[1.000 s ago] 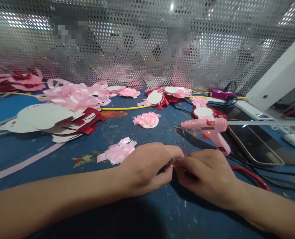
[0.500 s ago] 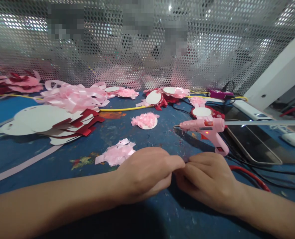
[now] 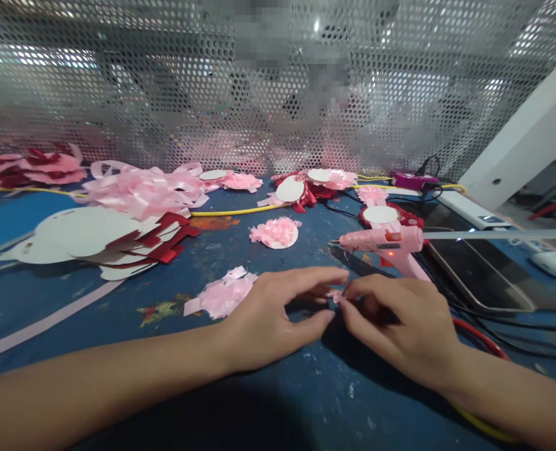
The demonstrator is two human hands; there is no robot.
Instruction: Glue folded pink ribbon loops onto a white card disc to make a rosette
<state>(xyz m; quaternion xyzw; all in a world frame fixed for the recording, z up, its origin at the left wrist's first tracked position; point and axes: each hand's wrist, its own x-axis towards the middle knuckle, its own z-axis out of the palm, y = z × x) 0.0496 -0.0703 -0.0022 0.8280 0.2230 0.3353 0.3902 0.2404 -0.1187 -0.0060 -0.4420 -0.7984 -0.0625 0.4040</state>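
The right hand (image 3: 404, 329) pinches a pink ribbon scrap (image 3: 335, 295) at its left, where the left hand (image 3: 265, 316), fingers parted, curves just beside; long axis unclear.

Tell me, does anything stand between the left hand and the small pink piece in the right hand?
Nothing visible does: the open left hand is close beside the small pink piece, which the right hand pinches.

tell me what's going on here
A person's right hand pinches a small pink piece, while the left hand is open close beside it. Beyond the hands, on the blue table, are a pink glue gun with its orange light lit and a rounded white piece partly covered in pink ribbon bits.
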